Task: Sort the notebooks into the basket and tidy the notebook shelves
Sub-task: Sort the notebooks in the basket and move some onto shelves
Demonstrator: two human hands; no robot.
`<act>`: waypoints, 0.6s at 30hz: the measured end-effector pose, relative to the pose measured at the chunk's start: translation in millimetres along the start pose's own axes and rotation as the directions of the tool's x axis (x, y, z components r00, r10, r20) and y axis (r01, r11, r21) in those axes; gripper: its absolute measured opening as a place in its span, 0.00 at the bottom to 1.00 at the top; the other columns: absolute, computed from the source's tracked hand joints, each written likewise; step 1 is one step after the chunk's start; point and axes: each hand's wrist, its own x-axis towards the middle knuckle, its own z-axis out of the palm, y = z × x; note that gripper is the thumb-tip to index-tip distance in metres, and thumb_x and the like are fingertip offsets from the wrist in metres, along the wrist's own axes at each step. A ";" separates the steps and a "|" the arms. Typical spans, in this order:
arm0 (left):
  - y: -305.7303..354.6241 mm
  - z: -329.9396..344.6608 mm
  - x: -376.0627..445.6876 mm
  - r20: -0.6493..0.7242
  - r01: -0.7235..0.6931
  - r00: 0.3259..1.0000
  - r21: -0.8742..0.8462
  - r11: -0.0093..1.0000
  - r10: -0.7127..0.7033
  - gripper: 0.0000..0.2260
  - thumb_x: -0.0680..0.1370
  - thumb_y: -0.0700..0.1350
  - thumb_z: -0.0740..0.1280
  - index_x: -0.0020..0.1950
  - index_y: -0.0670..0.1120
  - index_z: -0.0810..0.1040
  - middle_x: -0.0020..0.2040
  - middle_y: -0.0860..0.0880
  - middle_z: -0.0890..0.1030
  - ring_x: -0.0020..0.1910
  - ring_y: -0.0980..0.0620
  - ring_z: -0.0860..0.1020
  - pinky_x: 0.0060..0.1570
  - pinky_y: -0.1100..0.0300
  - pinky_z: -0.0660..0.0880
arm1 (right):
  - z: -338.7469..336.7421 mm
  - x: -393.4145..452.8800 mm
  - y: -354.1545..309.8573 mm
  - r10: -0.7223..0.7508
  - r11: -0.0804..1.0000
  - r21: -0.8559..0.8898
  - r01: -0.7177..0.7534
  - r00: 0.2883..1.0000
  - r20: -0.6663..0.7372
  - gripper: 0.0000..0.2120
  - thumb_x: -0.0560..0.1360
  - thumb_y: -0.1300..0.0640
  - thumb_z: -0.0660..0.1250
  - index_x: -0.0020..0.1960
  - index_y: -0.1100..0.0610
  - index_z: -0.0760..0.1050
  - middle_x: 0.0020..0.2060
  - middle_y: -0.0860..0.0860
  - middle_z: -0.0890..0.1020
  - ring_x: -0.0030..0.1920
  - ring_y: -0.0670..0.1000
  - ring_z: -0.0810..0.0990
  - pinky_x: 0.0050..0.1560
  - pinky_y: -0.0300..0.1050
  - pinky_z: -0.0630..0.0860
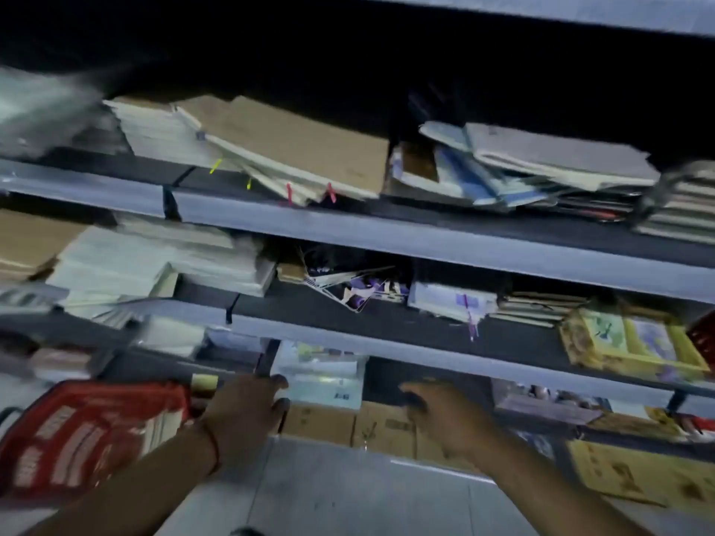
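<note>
1. Notebooks [294,148] lie in loose, slanting piles on the top shelf [425,234]; the brown-covered pile leans to the right, with coloured ribbon markers hanging over the shelf edge
2. A second pile [541,164] with blue and grey covers lies to the right on the same shelf, fanned out and untidy
3. The middle shelf [387,342] holds white stacks [154,272] on the left, a tipped purple-and-white booklet [360,292] in the middle and yellow-framed books [634,346] on the right
4. The basket [89,435], red and slotted, sits at lower left with pale notebooks inside, just beside the left hand
5. The left hand [243,412] reaches toward the bottom shelf, fingers loosely curved near a clear-wrapped pack [321,377]; whether it grips anything cannot be told through the blur
6. The right hand [445,415] is held out near the bottom shelf, fingers bent and blurred; its grip cannot be told either
7. Brown cartons [371,427] stand on the floor [348,489] under the shelves, between the two hands
</note>
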 end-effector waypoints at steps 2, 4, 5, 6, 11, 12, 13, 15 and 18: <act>-48.7 40.3 -7.2 0.139 0.072 0.987 0.043 0.996 -0.078 0.32 0.74 0.65 0.44 0.70 0.56 0.72 0.64 0.50 0.80 0.60 0.48 0.79 0.57 0.56 0.76 | 33.5 20.3 -18.3 -0.022 0.998 -0.055 0.028 0.993 0.118 0.23 0.79 0.48 0.62 0.74 0.48 0.68 0.70 0.50 0.74 0.68 0.53 0.73 0.68 0.48 0.69; -88.1 65.1 -24.4 0.223 0.150 0.963 0.031 0.988 -0.153 0.31 0.74 0.64 0.47 0.71 0.55 0.72 0.65 0.49 0.78 0.62 0.47 0.78 0.58 0.56 0.75 | 61.4 39.0 -35.3 -0.038 0.992 -0.108 0.059 0.981 0.189 0.25 0.79 0.47 0.62 0.75 0.48 0.66 0.70 0.49 0.73 0.68 0.54 0.73 0.66 0.50 0.72; -105.9 72.2 -36.7 0.240 0.205 0.950 -0.006 0.979 -0.197 0.27 0.76 0.63 0.52 0.71 0.55 0.72 0.65 0.49 0.78 0.62 0.46 0.78 0.58 0.56 0.74 | 73.7 48.9 -47.6 -0.046 0.990 -0.119 0.075 0.972 0.229 0.25 0.79 0.46 0.62 0.75 0.48 0.66 0.70 0.49 0.73 0.67 0.53 0.73 0.65 0.51 0.73; -124.0 78.4 -50.0 0.257 0.267 0.934 -0.042 0.963 -0.248 0.23 0.78 0.62 0.57 0.70 0.55 0.73 0.64 0.49 0.78 0.62 0.46 0.78 0.58 0.55 0.74 | 83.9 57.6 -63.1 -0.058 0.988 -0.122 0.093 0.962 0.266 0.25 0.79 0.45 0.61 0.74 0.48 0.66 0.70 0.49 0.73 0.68 0.54 0.73 0.65 0.51 0.73; -218.1 109.4 -111.7 0.315 0.490 0.851 -0.182 0.853 -0.421 0.25 0.80 0.57 0.63 0.77 0.55 0.65 0.70 0.47 0.74 0.66 0.45 0.75 0.62 0.55 0.73 | 142.5 109.7 -165.2 -0.126 0.968 -0.134 0.211 0.875 0.467 0.28 0.81 0.44 0.59 0.78 0.51 0.60 0.77 0.51 0.62 0.76 0.54 0.61 0.73 0.49 0.62; -238.7 115.5 -120.4 0.334 0.526 0.830 -0.203 0.826 -0.446 0.26 0.80 0.57 0.63 0.78 0.56 0.64 0.71 0.47 0.73 0.66 0.45 0.75 0.63 0.54 0.73 | 154.3 120.6 -191.3 -0.142 0.959 -0.148 0.244 0.859 0.492 0.28 0.82 0.44 0.59 0.79 0.51 0.59 0.78 0.52 0.60 0.77 0.54 0.60 0.74 0.49 0.60; -261.0 123.4 -127.4 0.357 0.560 0.807 -0.210 0.801 -0.470 0.26 0.80 0.57 0.62 0.78 0.55 0.63 0.71 0.47 0.72 0.66 0.45 0.75 0.62 0.54 0.74 | 166.2 131.2 -217.7 -0.167 0.946 -0.158 0.282 0.845 0.508 0.28 0.82 0.44 0.59 0.79 0.51 0.59 0.78 0.52 0.60 0.77 0.54 0.59 0.75 0.47 0.59; -304.4 136.2 -137.5 0.391 0.610 0.768 -0.207 0.765 -0.507 0.26 0.81 0.58 0.61 0.77 0.54 0.64 0.70 0.46 0.72 0.65 0.45 0.75 0.62 0.54 0.74 | 189.2 150.6 -272.3 -0.194 0.918 -0.191 0.347 0.814 0.548 0.26 0.82 0.46 0.59 0.78 0.51 0.61 0.77 0.52 0.64 0.75 0.54 0.62 0.73 0.45 0.61; -368.8 151.4 -142.8 0.434 0.656 0.732 -0.240 0.716 -0.525 0.24 0.81 0.57 0.59 0.76 0.52 0.66 0.69 0.45 0.73 0.65 0.45 0.75 0.61 0.53 0.74 | 226.5 182.2 -345.9 -0.187 0.871 -0.263 0.414 0.775 0.604 0.21 0.82 0.49 0.58 0.73 0.56 0.68 0.68 0.54 0.73 0.68 0.56 0.71 0.65 0.46 0.69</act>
